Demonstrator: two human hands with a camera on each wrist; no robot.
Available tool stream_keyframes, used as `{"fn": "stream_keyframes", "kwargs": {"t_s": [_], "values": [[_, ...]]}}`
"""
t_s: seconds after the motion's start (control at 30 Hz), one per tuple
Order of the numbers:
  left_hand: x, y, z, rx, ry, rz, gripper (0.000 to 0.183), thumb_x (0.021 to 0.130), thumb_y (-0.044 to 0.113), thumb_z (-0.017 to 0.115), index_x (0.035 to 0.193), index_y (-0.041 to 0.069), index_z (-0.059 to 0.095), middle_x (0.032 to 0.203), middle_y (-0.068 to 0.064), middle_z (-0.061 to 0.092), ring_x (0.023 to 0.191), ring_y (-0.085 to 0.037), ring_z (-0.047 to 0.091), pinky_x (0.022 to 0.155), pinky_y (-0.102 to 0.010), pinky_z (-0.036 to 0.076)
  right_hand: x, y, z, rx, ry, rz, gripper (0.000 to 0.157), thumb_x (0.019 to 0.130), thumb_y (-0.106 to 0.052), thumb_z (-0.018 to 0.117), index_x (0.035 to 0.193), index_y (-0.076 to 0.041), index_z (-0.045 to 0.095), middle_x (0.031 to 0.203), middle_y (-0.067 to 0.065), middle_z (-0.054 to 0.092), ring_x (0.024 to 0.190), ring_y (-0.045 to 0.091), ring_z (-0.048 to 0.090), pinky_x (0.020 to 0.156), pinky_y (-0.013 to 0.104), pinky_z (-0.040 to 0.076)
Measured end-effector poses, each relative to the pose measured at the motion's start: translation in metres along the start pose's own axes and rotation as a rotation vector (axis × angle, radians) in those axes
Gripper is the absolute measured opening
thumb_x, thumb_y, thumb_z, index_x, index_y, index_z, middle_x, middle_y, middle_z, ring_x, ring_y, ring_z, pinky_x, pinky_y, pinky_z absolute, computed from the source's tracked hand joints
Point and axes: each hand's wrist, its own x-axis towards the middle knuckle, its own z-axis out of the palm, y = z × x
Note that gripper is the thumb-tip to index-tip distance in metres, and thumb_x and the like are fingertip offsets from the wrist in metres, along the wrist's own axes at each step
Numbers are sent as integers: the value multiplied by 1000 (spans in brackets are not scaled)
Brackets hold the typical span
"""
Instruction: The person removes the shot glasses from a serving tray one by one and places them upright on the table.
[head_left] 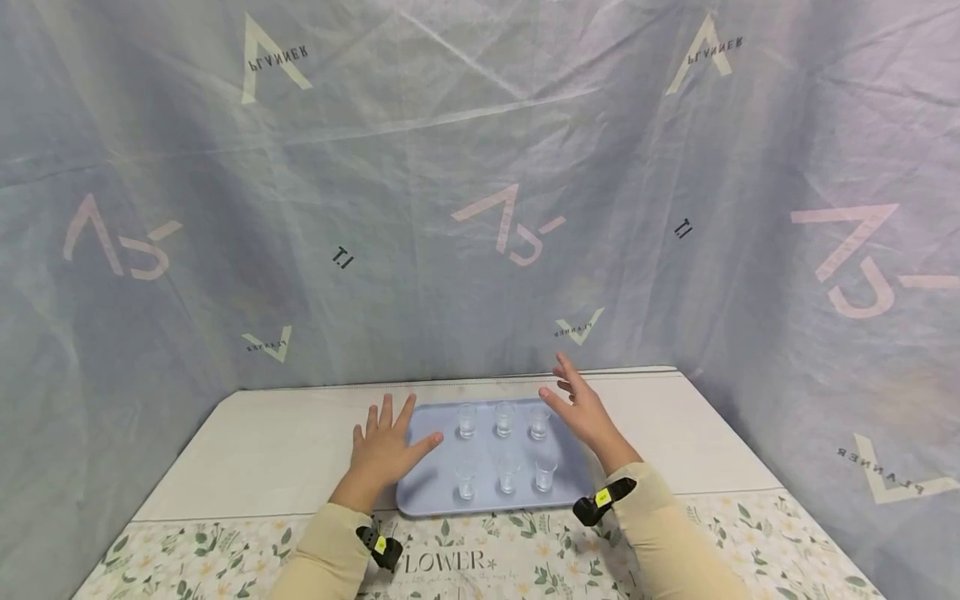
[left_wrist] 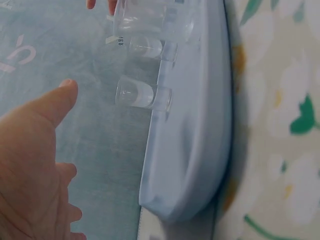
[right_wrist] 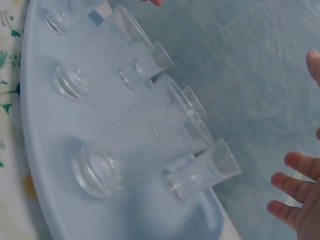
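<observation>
Several small clear shot glasses stand upright in two rows on a light blue tray (head_left: 483,454). The back row includes a glass (head_left: 467,422) at left and another (head_left: 539,423) at right; in the front row are a left glass (head_left: 466,482) and a right glass (head_left: 545,476). My left hand (head_left: 384,450) is spread over the tray's left edge, fingers straight, holding nothing. Above the tray's right side, my right hand (head_left: 588,412) has its fingers extended and its palm turned inward, also without anything in it. In the right wrist view a front glass (right_wrist: 145,137) looms large, apart from the fingers.
The tray lies on a white table (head_left: 255,450) whose front part is covered by a floral cloth (head_left: 202,554). Grey printed fabric (head_left: 405,250) hangs behind the table and at both sides. Each wrist carries a black strap with a camera.
</observation>
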Motion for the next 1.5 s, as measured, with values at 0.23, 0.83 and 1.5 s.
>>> {"fn": "stream_keyframes", "kwargs": {"t_s": [0.23,0.83,1.5], "values": [[-3,3,0,-48,-26,-29,98,92,71,53,162,10,23,165,-29,13,150,-53,11,113,-73,13,-3,2,11,80,18,-9,75,99,-26,66,161,-10,26,152,24,45,135,46,48,110,59,37],[0,-12,7,-79,-90,-40,97,95,56,62,158,-6,22,162,-33,16,149,-52,13,116,-68,17,-22,-23,11,259,10,-8,77,95,-7,71,157,3,26,147,35,44,135,52,44,108,65,36],[-1,-17,16,-134,-167,-93,98,93,50,66,158,-6,19,163,-33,14,150,-52,7,115,-71,7,-14,30,32,235,6,12,91,86,7,76,160,-7,26,143,32,49,129,51,51,103,59,45]]}}
